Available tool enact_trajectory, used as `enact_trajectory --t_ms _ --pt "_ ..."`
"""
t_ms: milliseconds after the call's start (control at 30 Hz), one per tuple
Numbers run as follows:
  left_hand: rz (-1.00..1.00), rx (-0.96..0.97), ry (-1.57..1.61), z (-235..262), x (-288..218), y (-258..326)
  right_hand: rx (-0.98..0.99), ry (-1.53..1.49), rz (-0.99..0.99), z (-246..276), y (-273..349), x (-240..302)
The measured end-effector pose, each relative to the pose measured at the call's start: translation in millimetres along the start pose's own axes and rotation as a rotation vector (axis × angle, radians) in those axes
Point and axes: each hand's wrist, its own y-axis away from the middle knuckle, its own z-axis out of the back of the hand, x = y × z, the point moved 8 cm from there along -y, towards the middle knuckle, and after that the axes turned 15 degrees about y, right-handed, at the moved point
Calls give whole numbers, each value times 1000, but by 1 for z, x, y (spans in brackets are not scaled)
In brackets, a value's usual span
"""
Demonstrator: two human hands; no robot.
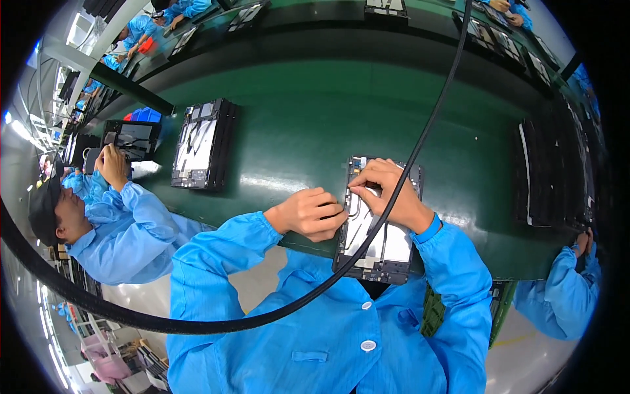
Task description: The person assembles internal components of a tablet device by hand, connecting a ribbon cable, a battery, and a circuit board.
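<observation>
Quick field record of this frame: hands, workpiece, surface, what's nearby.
left hand: left hand curled into a loose fist, touching the left edge of the opened tablet
right hand: right hand on top of the tablet, fingers pressing near its upper left part
workpiece: opened tablet, back cover off, inner parts showing, lying at the near edge of the green belt
cable: black cable crossing over the tablet
nearby: stack of tablets to the left; dark stack to the right
others: co-worker on the left; a sleeve on the right
</observation>
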Motion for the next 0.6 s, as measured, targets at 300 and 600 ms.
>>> enact_trajectory --t_ms 300,600 --pt "-34 1 -80 3 11 -2 -5 -22 -22 -3 -1 -4" --pt "-146 79 -9 1 12 -11 36 -89 -103 1 1 -9"
